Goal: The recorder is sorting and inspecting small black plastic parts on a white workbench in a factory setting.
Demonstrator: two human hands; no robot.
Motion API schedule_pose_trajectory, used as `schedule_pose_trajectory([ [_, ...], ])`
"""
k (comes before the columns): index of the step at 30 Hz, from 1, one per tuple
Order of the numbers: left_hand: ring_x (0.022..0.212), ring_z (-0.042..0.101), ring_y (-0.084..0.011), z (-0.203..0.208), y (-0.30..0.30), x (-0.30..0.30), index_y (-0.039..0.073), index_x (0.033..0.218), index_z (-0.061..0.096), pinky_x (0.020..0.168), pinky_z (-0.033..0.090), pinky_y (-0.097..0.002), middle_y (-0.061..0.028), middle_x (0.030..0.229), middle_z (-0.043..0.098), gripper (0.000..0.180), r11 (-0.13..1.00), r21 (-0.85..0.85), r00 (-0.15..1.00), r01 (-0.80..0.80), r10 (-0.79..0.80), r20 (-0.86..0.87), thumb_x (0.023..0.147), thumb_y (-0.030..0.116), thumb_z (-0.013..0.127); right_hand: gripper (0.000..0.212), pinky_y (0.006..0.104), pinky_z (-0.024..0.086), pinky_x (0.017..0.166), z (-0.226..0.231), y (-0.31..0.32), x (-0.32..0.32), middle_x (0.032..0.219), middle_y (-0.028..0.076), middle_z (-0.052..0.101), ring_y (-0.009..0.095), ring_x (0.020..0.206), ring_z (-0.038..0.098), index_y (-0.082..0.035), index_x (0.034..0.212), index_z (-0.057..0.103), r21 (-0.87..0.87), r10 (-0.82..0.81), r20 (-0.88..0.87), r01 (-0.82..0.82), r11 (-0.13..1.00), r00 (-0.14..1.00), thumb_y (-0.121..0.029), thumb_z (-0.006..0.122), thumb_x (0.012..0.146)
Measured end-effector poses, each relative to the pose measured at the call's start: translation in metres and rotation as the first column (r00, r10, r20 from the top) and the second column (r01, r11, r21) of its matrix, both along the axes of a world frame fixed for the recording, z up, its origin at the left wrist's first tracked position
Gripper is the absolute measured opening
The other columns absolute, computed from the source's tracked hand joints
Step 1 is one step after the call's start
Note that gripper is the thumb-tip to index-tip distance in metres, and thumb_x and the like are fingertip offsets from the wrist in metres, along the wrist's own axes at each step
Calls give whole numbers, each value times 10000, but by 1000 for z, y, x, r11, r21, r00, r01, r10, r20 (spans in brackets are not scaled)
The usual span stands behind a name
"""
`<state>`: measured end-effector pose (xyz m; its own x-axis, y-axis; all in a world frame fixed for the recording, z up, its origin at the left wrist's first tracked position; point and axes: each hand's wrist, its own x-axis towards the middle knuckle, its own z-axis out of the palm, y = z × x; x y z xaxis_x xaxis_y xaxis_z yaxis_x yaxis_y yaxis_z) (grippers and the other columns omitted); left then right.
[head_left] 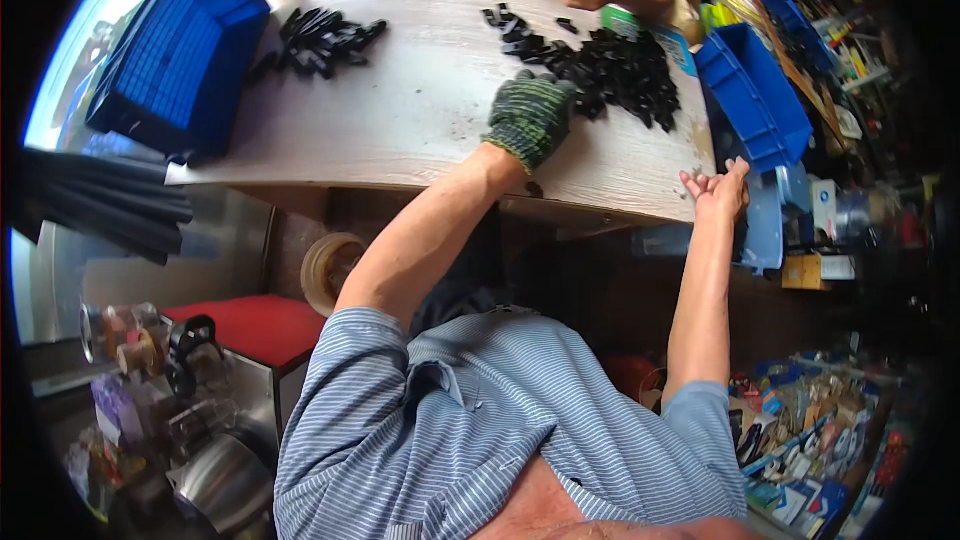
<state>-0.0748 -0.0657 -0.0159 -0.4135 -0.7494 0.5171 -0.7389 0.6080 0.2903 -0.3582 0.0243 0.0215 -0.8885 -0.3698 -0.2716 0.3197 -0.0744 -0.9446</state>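
By black pieces (625, 70), gloved left hand (532, 118), grip hidden.

Gloved left hand (532, 115) extended forward, fingers curled; left forearm (435, 225) slants inward; bare right hand (722, 195) outstretched, fingers loosely parted.

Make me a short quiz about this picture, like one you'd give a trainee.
1. True or false: the person's right hand wears a glove.
2. Which is the person's left hand nearest to? (a) the yellow box; (b) the larger pile of black pieces; (c) the red-topped cabinet.
3. Fill in: the smaller pile of black pieces lies beside a ____ crate.

Key: 1. False: the right hand is bare. 2. b. 3. blue.
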Motion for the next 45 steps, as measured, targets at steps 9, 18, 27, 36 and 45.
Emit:
schedule_pose_trajectory([
  [9, 816, 642, -365, 5, 32, 10, 106, 992, 665, 704, 514, -481, -154, 880, 659, 197, 996, 51, 949, 78, -58, -308, 796, 119, 644, 457, 432, 567, 502, -9, -7, 121, 457, -7, 343, 151, 375, 409, -2, 976, 627, 113, 750, 44, -749, 652, 660, -450, 684, 905],
  [18, 733, 691, -271, 13, 69, 5, 42, 1153, 637, 660, 541, -385, -155, 863, 694, 300, 856, 403, 718, 323, 56, -694, 916, 222, 673, 266, 220, 187, 402, -32, 0, 132, 544, -111, 427, 2, 423, 300, -107, 842, 659, 103, 825, -226, -829, 549, 518, -321, 630, 996],
  [27, 628, 685, -220, 15, 68, 17, 33, 989, 662, 581, 535, -356, -117, 788, 697, 204, 613, 617, 659, 493, 200, -725, 908, 219, 692, 272, 221, 223, 419, -11, 11, 154, 537, -95, 433, 17, 441, 332, -125, 822, 629, 31, 844, -210, -859, 511, 494, -315, 592, 1013],
  [36, 677, 641, -366, 7, 81, 43, 106, 948, 642, 577, 497, -464, -136, 784, 655, 130, 979, 152, 876, 140, -51, -479, 846, 183, 665, 339, 224, 333, 363, -27, -1, 169, 509, -47, 468, 58, 376, 390, -103, 828, 635, 117, 904, -166, -902, 416, 395, -388, 567, 997],
  [45, 1136, 590, -351, 0, -34, 249, 74, 1197, 630, 1011, 448, -433, -169, 1201, 641, 354, 810, -327, 873, -487, 438, -216, 924, 297, 606, 402, 386, 539, 367, -12, 9, 186, 437, -2, 333, 131, 336, 375, -108, 645, 448, -24, 874, -56, -875, 483, 483, -330, 446, 980],
])
